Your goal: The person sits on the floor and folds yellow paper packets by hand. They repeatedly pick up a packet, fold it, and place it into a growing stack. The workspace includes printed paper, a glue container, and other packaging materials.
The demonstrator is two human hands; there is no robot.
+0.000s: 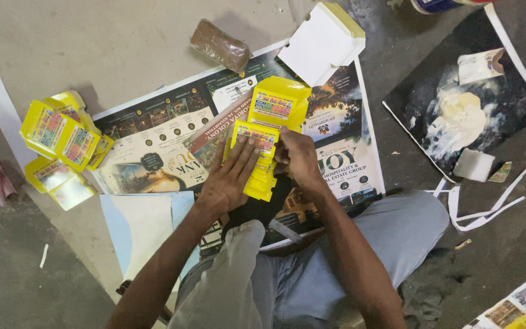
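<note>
A fanned stack of flat yellow cartons (257,159) lies on a printed poster (171,131) on the floor. My left hand (229,176) lies flat on the stack's left side, fingers spread. At the stack's right edge my right hand (298,157) has its fingers curled onto the cartons. Just beyond the stack, a folded yellow box (278,103) stands. Whether either hand grips a carton is unclear.
A pile of made-up yellow boxes (62,143) sits at the left. A white-sided open carton (324,42) and a brown block (219,45) lie at the top. White paste (458,119) sits on a dark sheet at the right, with paper strips (488,204) nearby.
</note>
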